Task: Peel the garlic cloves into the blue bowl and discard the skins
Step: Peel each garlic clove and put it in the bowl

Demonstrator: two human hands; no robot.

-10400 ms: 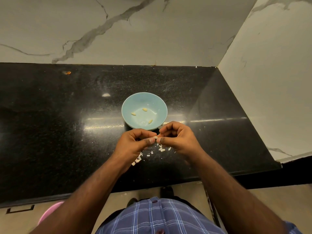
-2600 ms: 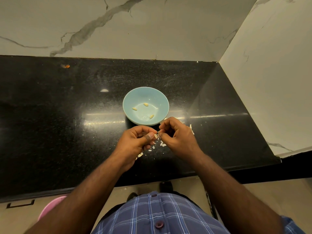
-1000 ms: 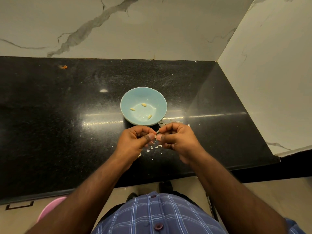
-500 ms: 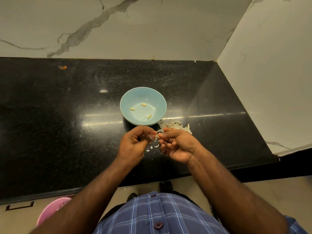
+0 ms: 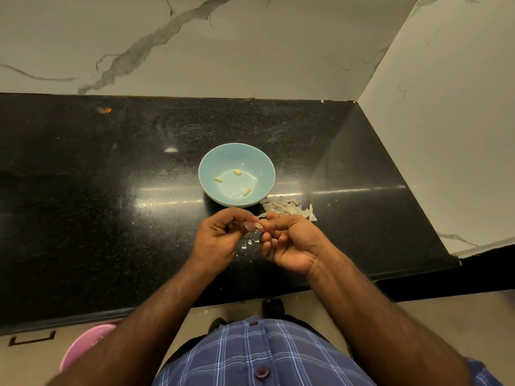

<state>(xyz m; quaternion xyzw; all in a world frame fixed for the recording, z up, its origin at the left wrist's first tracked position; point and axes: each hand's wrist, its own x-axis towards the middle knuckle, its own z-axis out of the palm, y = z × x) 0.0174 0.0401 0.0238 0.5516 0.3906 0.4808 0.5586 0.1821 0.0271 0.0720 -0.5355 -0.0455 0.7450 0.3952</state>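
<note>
A pink bin (image 5: 83,346) shows below the countertop's (image 5: 83,218) front edge at the left. Just inside the front edge near its middle, the left hand (image 5: 220,238) pinches a garlic clove (image 5: 258,225) against the right hand's (image 5: 289,240) curled fingers. Behind them the blue bowl (image 5: 262,165) holds three peeled cloves (image 5: 237,171). Skins (image 5: 289,210) lie just right of it.

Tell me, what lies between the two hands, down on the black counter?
In the head view, small white skin flakes dot the black speckled counter between the left hand and right hand.
</note>
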